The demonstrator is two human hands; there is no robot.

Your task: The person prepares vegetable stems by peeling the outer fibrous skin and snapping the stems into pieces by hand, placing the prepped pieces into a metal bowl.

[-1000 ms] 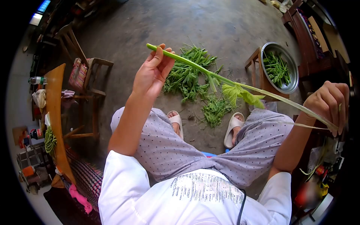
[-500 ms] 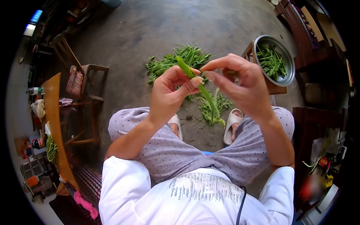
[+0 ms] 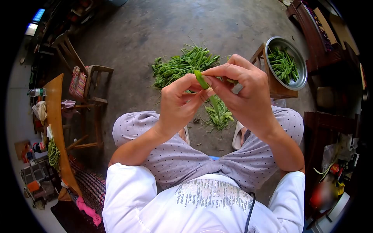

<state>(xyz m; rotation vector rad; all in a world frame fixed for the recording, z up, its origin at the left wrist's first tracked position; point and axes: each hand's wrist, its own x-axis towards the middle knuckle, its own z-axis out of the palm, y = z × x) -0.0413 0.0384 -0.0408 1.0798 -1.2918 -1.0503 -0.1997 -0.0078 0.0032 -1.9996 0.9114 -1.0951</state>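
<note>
Above the gap between the knees, my left hand pinches a thick green vegetable stem between thumb and fingers. The stem slants, its lower end pointing down toward the floor. My right hand has thumb and forefinger closed at the upper end of the same stem. A bit of green also shows among the curled fingers of that hand. Beyond the hands lies a pile of leafy green stalks on the floor. A smaller heap of pale green scraps sits between the sandals, partly behind the stem.
At the right, a metal basin of cut green stems stands on a wooden stool. On the left are a wooden chair and a table edge. Dark wooden furniture lines the right side. The floor is bare concrete.
My right hand has come in to the stem's upper end, where its fingers now touch. Less stem sticks up above the left fingers, and the strip hanging beside it no longer shows.
</note>
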